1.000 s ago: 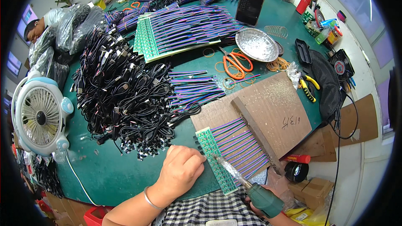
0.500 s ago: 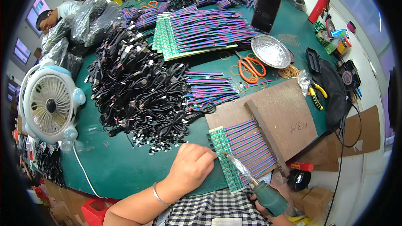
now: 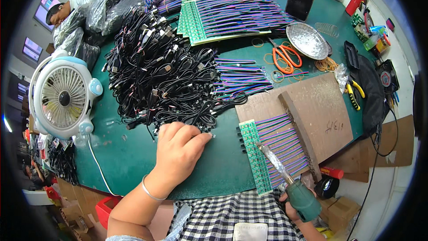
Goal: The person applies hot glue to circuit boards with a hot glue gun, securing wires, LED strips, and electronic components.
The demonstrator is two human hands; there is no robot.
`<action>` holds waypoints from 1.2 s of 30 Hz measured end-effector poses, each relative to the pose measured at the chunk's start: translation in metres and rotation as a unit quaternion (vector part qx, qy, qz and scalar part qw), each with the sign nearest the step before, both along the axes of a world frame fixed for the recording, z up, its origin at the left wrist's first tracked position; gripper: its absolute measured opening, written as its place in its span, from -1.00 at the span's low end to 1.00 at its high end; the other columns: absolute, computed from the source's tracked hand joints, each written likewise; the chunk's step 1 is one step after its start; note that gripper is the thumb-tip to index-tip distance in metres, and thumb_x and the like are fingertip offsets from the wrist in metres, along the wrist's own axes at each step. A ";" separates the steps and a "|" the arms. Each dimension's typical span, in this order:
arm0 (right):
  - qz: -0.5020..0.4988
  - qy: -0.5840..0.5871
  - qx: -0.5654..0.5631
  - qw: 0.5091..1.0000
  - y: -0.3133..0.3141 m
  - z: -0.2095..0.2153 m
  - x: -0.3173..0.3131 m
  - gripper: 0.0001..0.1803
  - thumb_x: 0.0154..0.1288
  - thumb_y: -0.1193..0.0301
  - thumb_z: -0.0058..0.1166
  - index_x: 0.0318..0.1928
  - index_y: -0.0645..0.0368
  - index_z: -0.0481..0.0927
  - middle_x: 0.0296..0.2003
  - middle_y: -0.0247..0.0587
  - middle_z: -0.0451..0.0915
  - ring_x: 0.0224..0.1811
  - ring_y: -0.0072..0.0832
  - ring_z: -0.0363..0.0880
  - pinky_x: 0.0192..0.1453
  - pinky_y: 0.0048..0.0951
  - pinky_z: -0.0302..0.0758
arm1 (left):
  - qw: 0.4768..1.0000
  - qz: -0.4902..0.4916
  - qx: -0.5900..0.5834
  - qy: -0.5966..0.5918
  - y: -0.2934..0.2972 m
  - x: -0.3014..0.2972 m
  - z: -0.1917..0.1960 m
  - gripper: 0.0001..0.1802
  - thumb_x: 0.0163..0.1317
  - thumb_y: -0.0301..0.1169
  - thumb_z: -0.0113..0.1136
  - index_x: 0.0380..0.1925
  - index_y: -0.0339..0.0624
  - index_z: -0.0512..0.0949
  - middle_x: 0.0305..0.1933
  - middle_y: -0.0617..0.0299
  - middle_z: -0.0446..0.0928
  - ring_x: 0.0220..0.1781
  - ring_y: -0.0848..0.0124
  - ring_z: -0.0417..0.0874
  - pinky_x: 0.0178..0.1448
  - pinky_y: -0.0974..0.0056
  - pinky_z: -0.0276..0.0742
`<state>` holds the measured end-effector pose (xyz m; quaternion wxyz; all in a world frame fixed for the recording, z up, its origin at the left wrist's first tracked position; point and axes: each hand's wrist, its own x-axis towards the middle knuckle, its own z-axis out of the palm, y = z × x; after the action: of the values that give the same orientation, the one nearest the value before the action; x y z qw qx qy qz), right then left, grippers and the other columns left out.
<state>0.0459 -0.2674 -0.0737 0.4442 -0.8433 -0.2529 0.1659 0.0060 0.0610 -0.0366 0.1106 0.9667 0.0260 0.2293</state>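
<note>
Lower right, our right hand (image 3: 291,213) gripped the iron (image 3: 301,199). Our left hand (image 3: 179,151) curled mid-frame, hold unclear. The bar (image 3: 301,136) likely steadied the wires (image 3: 289,151).

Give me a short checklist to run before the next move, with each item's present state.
1. Right hand gripping the soldering iron by its green handle: ok.
2. Iron's tip over the green circuit board: ok.
3. Tip actually touching the circuit board: cannot tell.
4. Left hand clear of the tip, at the near edge of the black cable pile: ok.
5. Connector held in the left hand: cannot tell.
6. Orange-handled scissors clear of the iron: ok.
</note>
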 end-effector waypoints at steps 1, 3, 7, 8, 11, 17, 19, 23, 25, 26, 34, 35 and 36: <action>-0.010 0.044 0.000 0.999 0.002 0.005 0.000 -0.76 -0.01 0.48 0.09 -0.29 0.35 0.52 -0.51 -0.21 0.59 -0.49 -0.46 0.61 -0.36 -0.52 0.52 | 0.999 -0.029 0.017 0.004 0.000 0.004 -0.002 -0.76 -0.18 -0.51 0.31 -0.42 -0.03 0.59 -0.42 0.37 0.46 -0.33 0.34 0.44 -0.21 0.23 0.28; -0.029 0.084 -0.003 0.996 0.004 0.012 0.001 -0.76 -0.01 0.47 0.09 -0.30 0.34 0.53 -0.51 -0.22 0.59 -0.48 -0.47 0.60 -0.36 -0.53 0.51 | 0.998 -0.037 0.033 0.026 0.000 0.007 -0.002 -0.77 -0.18 -0.49 0.29 -0.42 0.01 0.59 -0.39 0.39 0.45 -0.30 0.35 0.42 -0.18 0.22 0.27; -0.074 0.090 0.042 0.992 -0.001 0.006 -0.007 -0.69 -0.01 0.36 0.18 -0.28 0.32 0.55 -0.49 -0.24 0.60 -0.44 -0.50 0.61 -0.33 -0.57 0.50 | 0.991 -0.064 0.088 0.077 0.001 0.010 0.003 -0.86 -0.15 -0.40 0.16 -0.48 -0.01 0.55 -0.36 0.40 0.44 -0.22 0.38 0.43 -0.09 0.24 0.28; -0.104 0.191 0.068 0.974 -0.004 0.005 -0.008 -0.63 -0.02 0.33 0.23 -0.23 0.33 0.54 -0.45 -0.24 0.60 -0.42 -0.52 0.60 -0.31 -0.57 0.51 | 0.990 -0.072 0.087 0.082 -0.001 0.012 0.006 -0.84 -0.16 -0.40 0.17 -0.47 -0.01 0.53 -0.35 0.39 0.44 -0.22 0.37 0.43 -0.09 0.24 0.28; -0.167 0.286 0.190 0.924 -0.011 -0.009 -0.019 -0.43 -0.07 0.29 0.36 -0.08 0.35 0.47 -0.34 -0.23 0.60 -0.33 -0.55 0.60 -0.22 -0.58 0.52 | 0.990 -0.113 0.054 0.065 -0.009 0.017 0.006 -0.73 -0.22 -0.42 0.23 -0.40 -0.05 0.50 -0.30 0.36 0.48 -0.24 0.34 0.46 -0.13 0.20 0.32; -0.041 0.173 0.128 0.976 -0.017 -0.017 -0.010 -0.50 -0.01 0.20 0.30 -0.14 0.30 0.52 -0.38 -0.26 0.61 -0.31 -0.53 0.60 -0.17 -0.56 0.50 | 0.989 -0.118 -0.081 0.045 -0.038 0.006 -0.011 -0.75 -0.22 -0.53 0.28 -0.43 -0.09 0.51 -0.29 0.28 0.51 -0.29 0.30 0.51 -0.22 0.22 0.41; -0.072 0.192 0.126 0.971 -0.013 -0.015 -0.011 -0.54 0.01 0.19 0.28 -0.17 0.28 0.54 -0.40 -0.27 0.61 -0.32 -0.52 0.60 -0.18 -0.55 0.50 | 0.993 -0.099 -0.051 0.026 -0.035 0.013 -0.008 -0.74 -0.22 -0.54 0.28 -0.43 -0.10 0.51 -0.29 0.27 0.51 -0.29 0.29 0.51 -0.22 0.22 0.41; -0.083 0.193 0.115 0.971 -0.010 -0.004 -0.008 -0.61 0.04 0.19 0.24 -0.23 0.24 0.57 -0.43 -0.29 0.61 -0.36 -0.50 0.60 -0.20 -0.50 0.50 | 0.995 -0.071 -0.074 0.017 -0.025 0.010 -0.008 -0.73 -0.24 -0.55 0.29 -0.44 -0.10 0.50 -0.35 0.29 0.52 -0.30 0.29 0.53 -0.23 0.22 0.41; -0.078 0.152 0.097 0.981 -0.014 -0.017 -0.013 -0.62 0.04 0.20 0.24 -0.23 0.24 0.58 -0.41 -0.28 0.61 -0.35 -0.49 0.60 -0.20 -0.50 0.50 | 0.985 -0.110 -0.131 0.012 -0.037 0.010 -0.005 -0.74 -0.27 -0.60 0.27 -0.49 -0.12 0.50 -0.45 0.28 0.53 -0.38 0.27 0.55 -0.28 0.23 0.43; -0.074 0.111 0.077 0.988 -0.016 -0.022 -0.015 -0.63 0.04 0.21 0.24 -0.23 0.24 0.58 -0.40 -0.27 0.61 -0.34 -0.48 0.59 -0.20 -0.49 0.50 | 0.980 -0.133 -0.150 0.022 -0.044 0.009 -0.003 -0.74 -0.27 -0.60 0.28 -0.49 -0.11 0.51 -0.44 0.27 0.53 -0.36 0.27 0.55 -0.28 0.24 0.43; -0.016 0.073 0.089 0.993 -0.020 -0.009 -0.014 -0.59 0.09 0.29 0.22 -0.14 0.34 0.51 -0.36 -0.22 0.58 -0.32 -0.47 0.58 -0.22 -0.51 0.50 | 0.978 -0.126 -0.167 0.024 -0.066 0.011 -0.018 -0.73 -0.28 -0.59 0.32 -0.48 -0.13 0.52 -0.45 0.26 0.52 -0.37 0.28 0.54 -0.26 0.22 0.42; -0.015 0.043 0.074 0.996 -0.021 -0.007 -0.016 -0.59 0.10 0.33 0.21 -0.11 0.36 0.48 -0.38 -0.22 0.57 -0.35 -0.48 0.58 -0.27 -0.56 0.50 | 0.978 -0.127 -0.166 0.024 -0.067 0.012 -0.018 -0.73 -0.29 -0.60 0.31 -0.48 -0.14 0.52 -0.45 0.26 0.51 -0.37 0.28 0.54 -0.27 0.22 0.42; -0.016 0.043 0.074 0.996 -0.019 -0.003 -0.016 -0.59 0.10 0.33 0.21 -0.11 0.36 0.48 -0.38 -0.22 0.57 -0.35 -0.48 0.58 -0.27 -0.56 0.50 | 0.977 -0.128 -0.167 0.024 -0.067 0.012 -0.019 -0.73 -0.29 -0.60 0.31 -0.48 -0.14 0.52 -0.45 0.26 0.51 -0.37 0.28 0.54 -0.27 0.22 0.42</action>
<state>0.0297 -0.2865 -0.0772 0.5181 -0.8043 -0.2319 0.1758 0.0178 -0.0060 -0.0554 0.2980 0.9352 -0.0573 0.1823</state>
